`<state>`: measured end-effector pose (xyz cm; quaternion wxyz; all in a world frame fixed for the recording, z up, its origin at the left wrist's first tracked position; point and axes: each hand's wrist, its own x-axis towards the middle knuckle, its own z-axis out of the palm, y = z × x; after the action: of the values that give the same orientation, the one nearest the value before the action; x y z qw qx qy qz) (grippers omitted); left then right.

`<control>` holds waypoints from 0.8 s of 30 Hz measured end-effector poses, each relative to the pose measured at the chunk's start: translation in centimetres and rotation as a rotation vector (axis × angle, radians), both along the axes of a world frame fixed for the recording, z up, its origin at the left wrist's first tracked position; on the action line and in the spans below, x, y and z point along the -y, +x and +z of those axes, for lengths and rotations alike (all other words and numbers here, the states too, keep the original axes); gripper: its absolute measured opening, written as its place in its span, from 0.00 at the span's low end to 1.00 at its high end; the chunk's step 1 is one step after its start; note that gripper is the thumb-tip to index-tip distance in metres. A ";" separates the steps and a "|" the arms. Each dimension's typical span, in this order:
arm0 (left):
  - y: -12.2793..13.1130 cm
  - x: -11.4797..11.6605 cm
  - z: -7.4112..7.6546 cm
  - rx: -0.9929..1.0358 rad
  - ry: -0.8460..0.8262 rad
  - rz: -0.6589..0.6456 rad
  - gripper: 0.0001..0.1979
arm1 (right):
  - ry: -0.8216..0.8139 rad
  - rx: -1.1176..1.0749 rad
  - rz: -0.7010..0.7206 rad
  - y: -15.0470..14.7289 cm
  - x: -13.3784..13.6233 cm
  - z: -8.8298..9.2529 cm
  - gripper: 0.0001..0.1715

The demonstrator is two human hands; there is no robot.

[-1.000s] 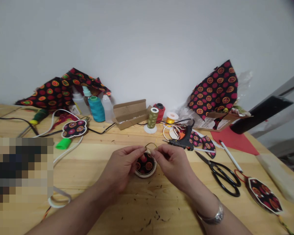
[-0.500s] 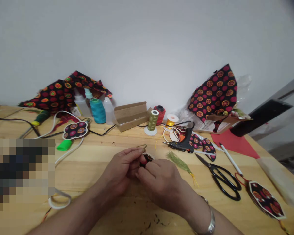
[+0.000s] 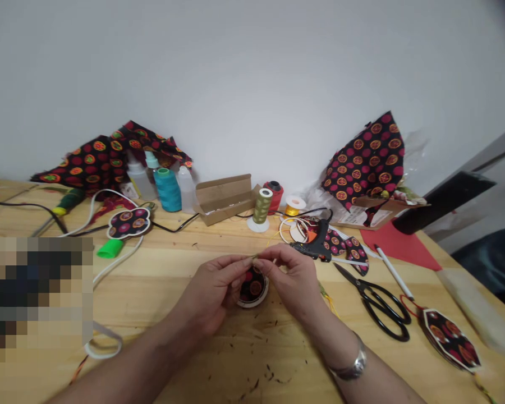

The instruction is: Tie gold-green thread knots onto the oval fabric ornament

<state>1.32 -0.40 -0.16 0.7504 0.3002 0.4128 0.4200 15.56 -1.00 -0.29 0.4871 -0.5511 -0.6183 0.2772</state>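
A round, flat ornament [image 3: 251, 289] covered in dark patterned fabric with a pale rim hangs upright just below my fingertips. My left hand [image 3: 208, 286] is closed on it near its top edge, thumb and forefinger pinched. Thumb and forefinger of my right hand [image 3: 293, 280] meet the left fingertips there, pinching a tiny bit of olive cord [image 3: 255, 257]. Most of the cord is hidden by the fingers. Partly behind my right hand, a green tassel with yellow strings [image 3: 329, 297] lies on the table. Black-handled scissors [image 3: 376, 303] rest to its right.
A black glue gun [image 3: 315, 244] lies behind my right hand. Thread spools, including an olive one [image 3: 261, 207], stand by an open cardboard box [image 3: 227, 202]. A flower-shaped fabric piece [image 3: 129, 223] sits left; an octagonal one [image 3: 450, 336] lies right. Dark scraps [image 3: 256, 387] litter the front.
My right hand has moved up from beside the ornament to the cord at its top, its fingers now meeting the left ones. More of the ornament's face shows, and the cord loop is mostly covered.
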 end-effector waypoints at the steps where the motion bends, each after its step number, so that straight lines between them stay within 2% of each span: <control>1: 0.1 0.0 0.0 -0.011 0.001 -0.005 0.09 | -0.007 -0.015 0.010 0.0 0.0 0.0 0.03; 10: 0.5 0.3 0.3 0.003 0.034 -0.055 0.08 | -0.157 -0.123 0.060 -0.3 0.3 0.5 0.05; 16: 0.6 0.4 0.7 -0.034 0.034 -0.044 0.06 | -0.184 -0.155 0.052 -0.3 0.2 0.3 0.05; 24: 0.4 0.4 -0.1 -0.056 0.034 -0.093 0.09 | -0.215 -0.253 0.090 -0.3 0.2 0.1 0.08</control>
<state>1.74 -0.84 -0.25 0.7519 0.3434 0.4122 0.3831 15.25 -1.19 -0.20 0.4866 -0.5324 -0.5428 0.4303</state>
